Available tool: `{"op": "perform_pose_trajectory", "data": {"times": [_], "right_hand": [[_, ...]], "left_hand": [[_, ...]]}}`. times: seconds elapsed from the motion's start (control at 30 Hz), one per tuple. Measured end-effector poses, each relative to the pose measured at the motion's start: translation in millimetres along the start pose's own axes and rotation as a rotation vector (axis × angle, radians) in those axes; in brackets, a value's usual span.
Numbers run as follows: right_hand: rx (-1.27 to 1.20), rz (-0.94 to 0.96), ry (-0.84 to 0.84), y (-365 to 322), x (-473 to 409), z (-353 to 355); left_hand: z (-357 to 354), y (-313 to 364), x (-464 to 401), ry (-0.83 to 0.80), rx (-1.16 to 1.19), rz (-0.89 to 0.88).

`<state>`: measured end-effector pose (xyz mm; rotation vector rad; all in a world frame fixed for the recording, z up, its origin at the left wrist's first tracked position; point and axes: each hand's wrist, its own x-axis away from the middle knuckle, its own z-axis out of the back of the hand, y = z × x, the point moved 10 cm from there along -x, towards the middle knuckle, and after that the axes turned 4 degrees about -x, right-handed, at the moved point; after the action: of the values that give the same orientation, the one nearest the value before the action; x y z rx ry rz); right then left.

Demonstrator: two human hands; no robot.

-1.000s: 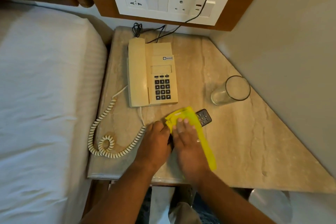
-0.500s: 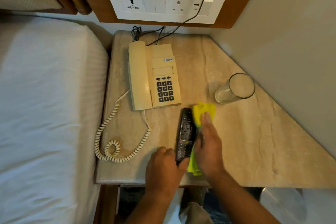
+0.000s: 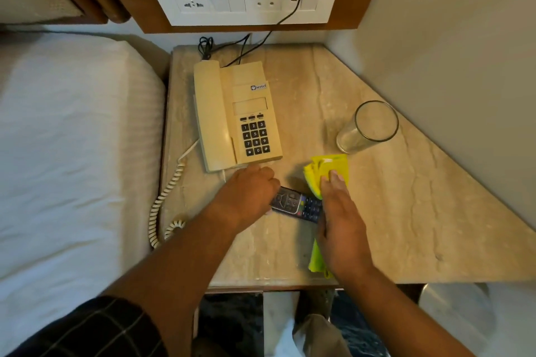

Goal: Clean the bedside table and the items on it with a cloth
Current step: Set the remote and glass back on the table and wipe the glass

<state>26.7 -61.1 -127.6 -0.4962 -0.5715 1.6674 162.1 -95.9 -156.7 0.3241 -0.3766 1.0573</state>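
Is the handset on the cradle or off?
On the cradle: the handset lies flat along the phone base's left side, neither hand touching it.

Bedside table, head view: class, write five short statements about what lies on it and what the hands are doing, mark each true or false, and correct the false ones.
1. The left hand grips one end of the remote control. True.
2. The yellow cloth lies under the right hand. True.
3. The glass lies tipped on its side. False: it stands upright near the wall.
4. The telephone has its handset off the cradle. False: the handset rests on the base, with the coiled cord trailing towards the bed.
5. The remote control lies on top of the telephone. False: it is in front of the telephone, over the tabletop.
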Motion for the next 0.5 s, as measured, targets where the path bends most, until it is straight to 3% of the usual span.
{"op": "perform_pose_trajectory", "data": {"times": [0.13,0.2,0.3,0.33,0.43,0.5], "right_hand": [[0.105,0.141,-0.108,-41,8,-40],[0.216,0.248,-0.224,-53,13,-68],[0.359,0.398,-0.291,-33,19,-61],[0.379,0.392,-0.278,-17,18,-49],[0.379,0.141,-0.183,48,11,-2],[0.351,0.096,-0.151,57,10,16]], "left_hand": [[-15,-14,27,0.191,0.359,0.201],[-22,-19,36,0.284,0.406,0.248],[-25,-16,38,0.284,0.38,0.275],[-24,-15,36,0.275,0.342,0.272],[-23,-14,37,0.254,0.327,0.294],[-21,-12,38,0.254,0.358,0.314]]}}
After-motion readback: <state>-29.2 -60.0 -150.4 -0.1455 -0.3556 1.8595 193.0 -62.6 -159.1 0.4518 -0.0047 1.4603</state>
